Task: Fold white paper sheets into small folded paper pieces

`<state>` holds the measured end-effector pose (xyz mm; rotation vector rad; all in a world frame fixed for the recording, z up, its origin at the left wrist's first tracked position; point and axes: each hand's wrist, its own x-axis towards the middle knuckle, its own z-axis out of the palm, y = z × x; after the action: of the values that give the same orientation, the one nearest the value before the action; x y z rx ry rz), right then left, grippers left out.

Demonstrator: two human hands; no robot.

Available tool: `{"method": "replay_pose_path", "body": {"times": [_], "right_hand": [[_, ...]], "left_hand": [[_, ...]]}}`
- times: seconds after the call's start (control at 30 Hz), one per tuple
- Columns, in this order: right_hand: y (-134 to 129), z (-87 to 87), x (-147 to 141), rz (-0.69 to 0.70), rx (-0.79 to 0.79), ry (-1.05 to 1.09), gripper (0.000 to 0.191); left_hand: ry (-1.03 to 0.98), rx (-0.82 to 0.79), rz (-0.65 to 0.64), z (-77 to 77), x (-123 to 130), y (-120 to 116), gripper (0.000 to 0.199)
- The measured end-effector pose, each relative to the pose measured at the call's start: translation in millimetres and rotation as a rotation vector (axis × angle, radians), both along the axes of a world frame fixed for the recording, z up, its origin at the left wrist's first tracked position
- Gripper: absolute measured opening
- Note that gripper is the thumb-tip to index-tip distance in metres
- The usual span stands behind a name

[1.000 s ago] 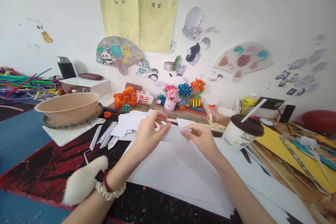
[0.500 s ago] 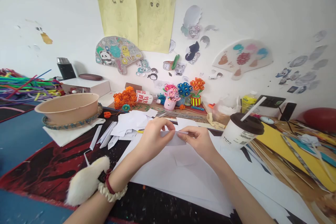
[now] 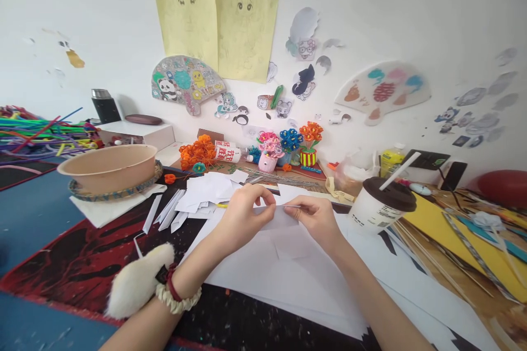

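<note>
Both hands pinch one small piece of white paper [image 3: 281, 218] above the middle of the table. My left hand [image 3: 250, 209] has thumb and fingertips closed on its left part. On the upper right edge, my right hand [image 3: 313, 216] grips it between thumb and forefinger. Beneath them lies a stack of large white sheets [image 3: 284, 279], with a smaller piece of paper on top. Cut white pieces [image 3: 208, 193] are heaped beyond my left wrist, and narrow folded strips [image 3: 171, 209] lie to their left.
To the left, a beige basin [image 3: 107, 167] stands on a woven ring. A lidded cup [image 3: 376, 211] with a straw is at the right, near yellow card [image 3: 457, 241]. Pipe-cleaner flowers [image 3: 269, 145] line the back by the wall. A fluffy white object [image 3: 140, 279] lies beside my left forearm.
My right hand has shifted slightly to the right along the paper's edge. My left hand keeps nearly the same place, and the view has moved a little.
</note>
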<state>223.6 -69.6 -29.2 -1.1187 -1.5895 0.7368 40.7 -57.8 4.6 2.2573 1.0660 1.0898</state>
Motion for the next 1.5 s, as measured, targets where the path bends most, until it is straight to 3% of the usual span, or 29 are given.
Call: {"method": "replay_pose_path", "body": {"times": [0.67,0.83,0.9,1.03,1.17,1.23,1.33,1.4,1.5], "right_hand": [[9,-1.7,21,-0.074,0.074,0.108,0.016],[13,-2.6,36,-0.242,0.16,0.168,0.018],[12,-1.6,36,-0.32,0.207,0.102,0.018],[1,0.3,14,-0.407,0.361,-0.235,0.016],[-13,0.4,-14,-0.216,0.47,-0.394,0.013],[-17,2.1,-20,-0.102,0.476,-0.399,0.011],[-17,6.6,-20,0.022,0.425,-0.343,0.028],[-14,8.5,-17,-0.033,0.386,-0.278,0.024],[-8,7.3,-11,-0.263,0.345,-0.186,0.02]], "left_hand": [[-0.041,0.015,0.044,6.6,-9,2,0.008],[-0.071,0.002,0.083,8.0,-16,8,0.007],[-0.091,0.004,0.105,8.2,-17,9,0.008],[-0.094,-0.042,0.109,4.1,-7,2,0.008],[-0.143,-0.206,-0.02,-6.3,6,-3,0.023],[-0.215,-0.261,-0.021,-10.2,7,-2,0.023],[-0.275,-0.32,-0.007,-10.9,3,3,0.016],[-0.246,-0.307,-0.003,-8.8,-1,5,0.013],[-0.126,-0.217,-0.006,-4.9,-4,4,0.01]]}}
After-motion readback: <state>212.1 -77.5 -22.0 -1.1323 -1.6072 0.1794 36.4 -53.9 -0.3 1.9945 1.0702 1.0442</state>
